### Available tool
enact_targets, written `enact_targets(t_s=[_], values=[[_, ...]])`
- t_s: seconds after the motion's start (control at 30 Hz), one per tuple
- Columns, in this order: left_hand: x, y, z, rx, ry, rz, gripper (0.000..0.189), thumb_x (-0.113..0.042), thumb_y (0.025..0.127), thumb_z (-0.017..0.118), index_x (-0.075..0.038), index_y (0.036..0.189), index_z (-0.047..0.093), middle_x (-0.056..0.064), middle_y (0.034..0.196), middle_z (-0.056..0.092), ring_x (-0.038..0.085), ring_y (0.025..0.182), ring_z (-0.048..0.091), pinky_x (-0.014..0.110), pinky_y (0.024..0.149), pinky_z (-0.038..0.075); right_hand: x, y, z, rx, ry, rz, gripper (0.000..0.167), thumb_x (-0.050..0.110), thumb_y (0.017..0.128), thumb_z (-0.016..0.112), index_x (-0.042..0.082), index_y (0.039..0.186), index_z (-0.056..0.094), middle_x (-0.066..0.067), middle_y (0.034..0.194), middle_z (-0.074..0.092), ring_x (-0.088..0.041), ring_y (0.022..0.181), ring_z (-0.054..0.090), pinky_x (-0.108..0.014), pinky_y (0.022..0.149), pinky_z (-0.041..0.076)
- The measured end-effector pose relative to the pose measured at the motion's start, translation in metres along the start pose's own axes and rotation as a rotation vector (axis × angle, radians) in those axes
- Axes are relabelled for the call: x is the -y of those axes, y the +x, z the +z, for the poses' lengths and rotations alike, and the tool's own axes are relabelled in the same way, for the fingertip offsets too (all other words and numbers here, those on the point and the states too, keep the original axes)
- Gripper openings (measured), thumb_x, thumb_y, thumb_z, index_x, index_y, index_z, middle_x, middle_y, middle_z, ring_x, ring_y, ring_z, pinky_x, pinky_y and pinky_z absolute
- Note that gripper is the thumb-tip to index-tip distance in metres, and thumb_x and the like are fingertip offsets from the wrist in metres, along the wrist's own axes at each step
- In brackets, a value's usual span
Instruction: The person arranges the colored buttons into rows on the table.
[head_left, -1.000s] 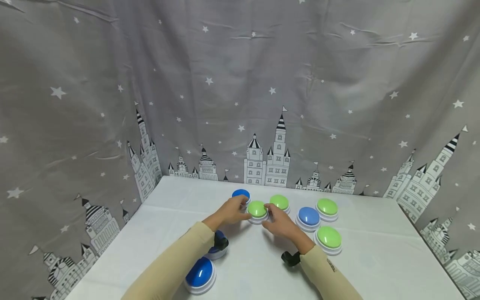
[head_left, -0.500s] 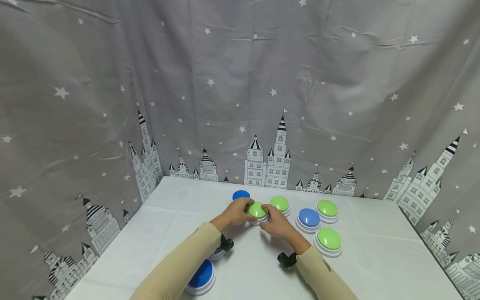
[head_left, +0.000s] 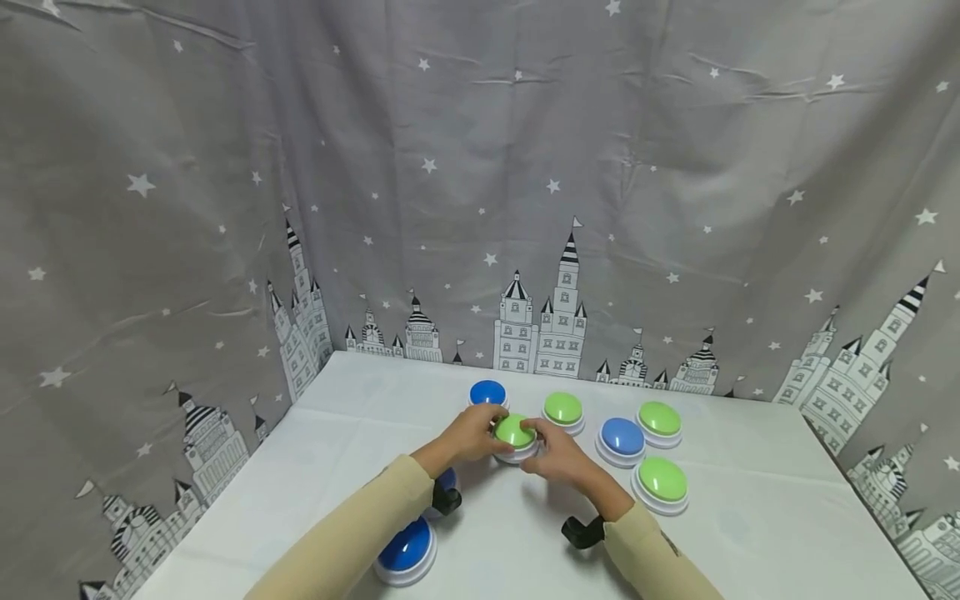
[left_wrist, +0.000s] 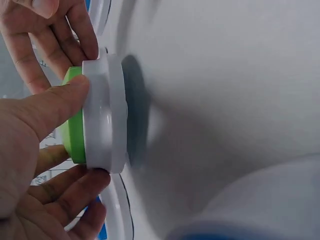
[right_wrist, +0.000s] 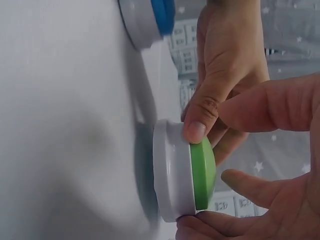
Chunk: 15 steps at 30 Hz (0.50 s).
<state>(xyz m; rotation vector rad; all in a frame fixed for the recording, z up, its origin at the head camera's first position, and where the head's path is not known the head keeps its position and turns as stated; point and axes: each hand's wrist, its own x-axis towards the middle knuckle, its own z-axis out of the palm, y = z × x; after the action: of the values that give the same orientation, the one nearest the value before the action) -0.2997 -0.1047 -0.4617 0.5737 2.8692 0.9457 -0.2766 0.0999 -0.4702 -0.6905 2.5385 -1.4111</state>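
A round push button with a green dome (head_left: 514, 427) and a white base (left_wrist: 102, 115) is between both hands in the head view. My left hand (head_left: 471, 435) grips its left side, thumb on the near side of the base and fingers round the far side. On the button's right side, my right hand (head_left: 558, 454) touches the base with its outstretched fingers (right_wrist: 215, 223), while its thumb (right_wrist: 272, 106) stands off from the dome. In both wrist views, a dark shadow lies on the white cloth right beside the base.
Behind the hands sit a blue button (head_left: 488, 392) and a green button (head_left: 563, 407). To the right are a lighter blue button (head_left: 622, 437) and two green ones (head_left: 660, 418). Another blue button (head_left: 406, 546) stands front left, one more partly under my left wrist. A grey curtain (head_left: 465, 125) hangs behind.
Both hands have closed in on the green button; the left now grips it. The button has shifted slightly toward me. The other buttons stay in place, and the head view has moved a little.
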Motion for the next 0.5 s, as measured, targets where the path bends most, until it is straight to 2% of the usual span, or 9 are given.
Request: enact_targets(t_s=[0.17,0.4,0.5], values=[[-0.003,-0.020,-0.004,-0.003,0.000,0.004,0.058,-0.026,0.078,0.085,-0.005,0.127,0.062,0.004,0.116,0.066,0.017,0.101,0.062,0.034,0.087,0.053,0.010,-0.015,0.002,0.047,0.013,0.001,0.071,0.010,0.076,0.076,-0.001,0.140,0.048,-0.021,0.141,0.049,-0.046,0.130,0.043,-0.061,0.105,0.035],[-0.005,-0.049,-0.004,-0.028,0.013,0.018,0.058,-0.029,0.079,0.085,-0.008,0.128,0.062,0.000,0.116,0.065,0.016,0.103,0.061,0.035,0.088,0.052,0.023,-0.036,0.010,0.090,-0.044,-0.008,0.073,0.015,0.076,0.076,0.004,0.142,0.047,-0.021,0.144,0.046,-0.047,0.131,0.042,-0.063,0.103,0.037],[-0.006,-0.061,-0.003,-0.038,0.024,0.038,0.059,-0.032,0.079,0.085,-0.009,0.128,0.062,-0.001,0.118,0.065,0.015,0.103,0.061,0.042,0.095,0.046,0.027,-0.045,0.014,0.109,-0.068,-0.031,0.073,0.018,0.076,0.076,0.003,0.142,0.047,-0.021,0.144,0.046,-0.046,0.131,0.042,-0.062,0.103,0.037]])
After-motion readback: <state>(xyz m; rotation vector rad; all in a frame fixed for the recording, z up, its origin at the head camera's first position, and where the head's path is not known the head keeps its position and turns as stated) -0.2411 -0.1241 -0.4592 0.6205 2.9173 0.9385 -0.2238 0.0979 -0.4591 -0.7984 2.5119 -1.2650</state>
